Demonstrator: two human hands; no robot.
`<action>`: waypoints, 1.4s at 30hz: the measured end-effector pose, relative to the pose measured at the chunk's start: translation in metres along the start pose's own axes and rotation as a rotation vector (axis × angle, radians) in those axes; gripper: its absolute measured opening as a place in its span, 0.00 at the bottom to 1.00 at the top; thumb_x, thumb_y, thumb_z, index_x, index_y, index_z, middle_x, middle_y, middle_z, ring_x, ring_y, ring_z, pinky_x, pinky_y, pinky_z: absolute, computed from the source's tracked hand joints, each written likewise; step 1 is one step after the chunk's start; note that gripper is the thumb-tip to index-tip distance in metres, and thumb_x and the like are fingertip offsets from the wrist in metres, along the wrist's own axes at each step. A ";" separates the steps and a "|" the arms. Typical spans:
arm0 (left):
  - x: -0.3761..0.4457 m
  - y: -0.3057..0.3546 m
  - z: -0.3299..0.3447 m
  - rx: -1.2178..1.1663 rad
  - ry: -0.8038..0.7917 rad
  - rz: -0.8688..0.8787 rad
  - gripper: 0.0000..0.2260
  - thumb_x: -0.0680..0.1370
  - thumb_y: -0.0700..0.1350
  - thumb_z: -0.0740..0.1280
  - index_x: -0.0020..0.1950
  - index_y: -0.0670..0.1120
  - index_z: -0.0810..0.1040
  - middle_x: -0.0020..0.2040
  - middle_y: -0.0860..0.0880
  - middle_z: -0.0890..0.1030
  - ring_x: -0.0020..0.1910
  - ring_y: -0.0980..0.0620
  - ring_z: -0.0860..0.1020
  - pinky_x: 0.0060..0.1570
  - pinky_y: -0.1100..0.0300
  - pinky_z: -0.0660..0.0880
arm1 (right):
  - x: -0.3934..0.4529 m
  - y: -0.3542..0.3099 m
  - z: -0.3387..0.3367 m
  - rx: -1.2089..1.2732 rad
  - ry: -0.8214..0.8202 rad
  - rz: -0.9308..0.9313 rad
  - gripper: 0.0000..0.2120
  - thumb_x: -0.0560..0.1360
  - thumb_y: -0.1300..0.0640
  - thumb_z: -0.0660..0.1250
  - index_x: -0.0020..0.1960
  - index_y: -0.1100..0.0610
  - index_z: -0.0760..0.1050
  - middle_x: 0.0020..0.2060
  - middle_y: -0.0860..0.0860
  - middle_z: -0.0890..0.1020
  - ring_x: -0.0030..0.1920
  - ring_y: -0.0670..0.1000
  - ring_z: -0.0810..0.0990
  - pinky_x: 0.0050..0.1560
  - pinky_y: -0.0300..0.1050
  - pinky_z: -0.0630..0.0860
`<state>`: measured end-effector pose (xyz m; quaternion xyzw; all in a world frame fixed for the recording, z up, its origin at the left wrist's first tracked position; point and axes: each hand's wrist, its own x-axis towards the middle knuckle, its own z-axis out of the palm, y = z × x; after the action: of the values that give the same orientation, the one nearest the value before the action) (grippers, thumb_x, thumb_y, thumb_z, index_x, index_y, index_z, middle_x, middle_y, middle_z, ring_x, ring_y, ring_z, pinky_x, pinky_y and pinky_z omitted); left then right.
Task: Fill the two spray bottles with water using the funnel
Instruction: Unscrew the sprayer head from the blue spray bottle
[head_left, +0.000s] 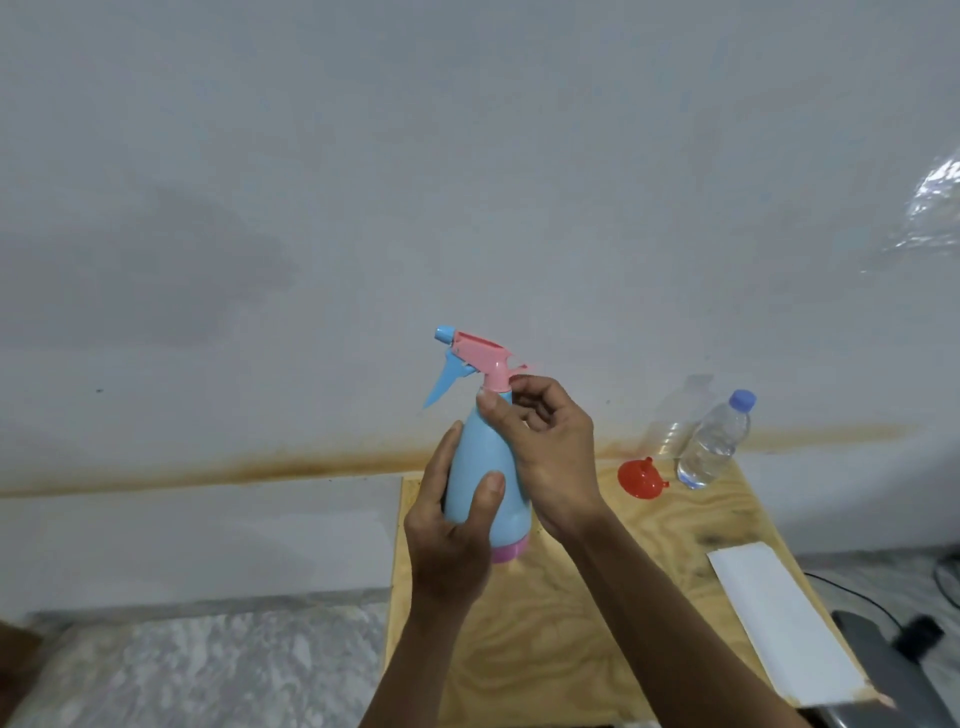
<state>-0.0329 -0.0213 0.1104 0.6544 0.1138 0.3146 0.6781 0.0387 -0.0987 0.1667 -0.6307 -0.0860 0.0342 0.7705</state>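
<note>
Visibly, one spray bottle (480, 467), one funnel (641, 478), one water bottle (714, 441).

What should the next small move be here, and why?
Probably twist the pink spray head off. The left hand grips the blue bottle while the right hand pinches its collar, and the head is still on. The red funnel and water bottle wait on the board.

Blurred clear bottle (678, 415) behind water bottle (714, 441)
</note>
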 end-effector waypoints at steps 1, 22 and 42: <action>0.000 0.001 -0.001 -0.019 0.005 -0.016 0.25 0.69 0.58 0.69 0.66 0.60 0.73 0.61 0.65 0.80 0.58 0.62 0.80 0.45 0.68 0.79 | -0.001 0.000 0.001 -0.008 0.000 0.000 0.11 0.72 0.51 0.77 0.51 0.53 0.81 0.47 0.51 0.85 0.51 0.54 0.84 0.56 0.59 0.81; 0.009 0.008 -0.029 0.006 0.047 0.009 0.23 0.74 0.57 0.69 0.69 0.61 0.73 0.69 0.53 0.78 0.66 0.49 0.79 0.58 0.40 0.80 | -0.016 -0.002 0.037 -0.011 -0.004 -0.089 0.07 0.76 0.51 0.72 0.54 0.49 0.81 0.47 0.45 0.85 0.50 0.47 0.84 0.46 0.43 0.83; 0.012 0.012 -0.034 0.047 0.068 0.042 0.23 0.75 0.57 0.69 0.70 0.60 0.72 0.69 0.55 0.77 0.66 0.53 0.78 0.57 0.45 0.81 | -0.018 -0.005 0.050 -0.099 0.069 -0.167 0.10 0.79 0.50 0.68 0.59 0.49 0.79 0.49 0.40 0.83 0.53 0.40 0.81 0.49 0.40 0.81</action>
<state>-0.0458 0.0124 0.1206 0.6614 0.1303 0.3479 0.6516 0.0121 -0.0541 0.1795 -0.6595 -0.1132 -0.0564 0.7409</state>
